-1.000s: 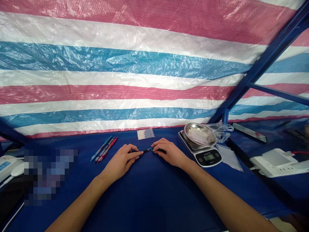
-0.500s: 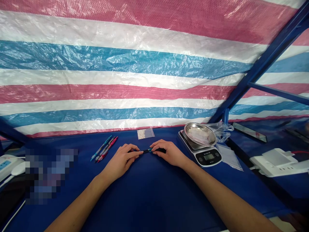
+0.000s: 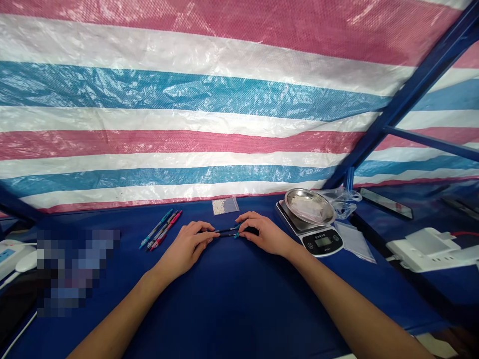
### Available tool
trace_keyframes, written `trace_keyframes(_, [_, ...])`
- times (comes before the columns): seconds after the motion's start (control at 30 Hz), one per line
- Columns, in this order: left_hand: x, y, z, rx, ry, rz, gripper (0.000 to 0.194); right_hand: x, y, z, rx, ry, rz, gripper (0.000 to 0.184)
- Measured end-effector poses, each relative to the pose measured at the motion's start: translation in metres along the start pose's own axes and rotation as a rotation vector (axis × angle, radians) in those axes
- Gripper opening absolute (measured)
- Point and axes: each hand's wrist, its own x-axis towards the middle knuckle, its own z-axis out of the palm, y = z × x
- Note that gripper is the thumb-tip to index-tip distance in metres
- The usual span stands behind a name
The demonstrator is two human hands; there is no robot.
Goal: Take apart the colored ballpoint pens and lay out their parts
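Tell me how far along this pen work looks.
Done: nothing clearly finished, though the steel bowl sits ready on the digital scale. In hand: a dark, teal-trimmed pen between the left hand and right hand. Left: three pens lying apart, and the small bag of white bits.

Along the back edge of the blue cloth-covered worktop (image 3: 239,309), a small clear bag of white beads (image 3: 224,206), to its left a slanting group of blue and red pens (image 3: 160,229), and toward the right a digital kitchen scale (image 3: 322,244) between a crumpled plastic bag (image 3: 346,197) and a flat clear plastic bag (image 3: 355,243).
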Motion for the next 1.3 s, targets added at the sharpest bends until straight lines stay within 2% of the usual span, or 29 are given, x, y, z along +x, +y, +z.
trace_keyframes(0.7, [-0.003,-0.02,-0.007,-0.017,0.008,-0.004,0.038,-0.002,0.001,-0.003,-0.077,-0.027,-0.08,0.015])
trace_keyframes(1.3, [-0.004,-0.018,-0.009,-0.015,-0.012,-0.019,0.038,-0.004,0.0,-0.01,-0.145,-0.032,-0.088,0.015])
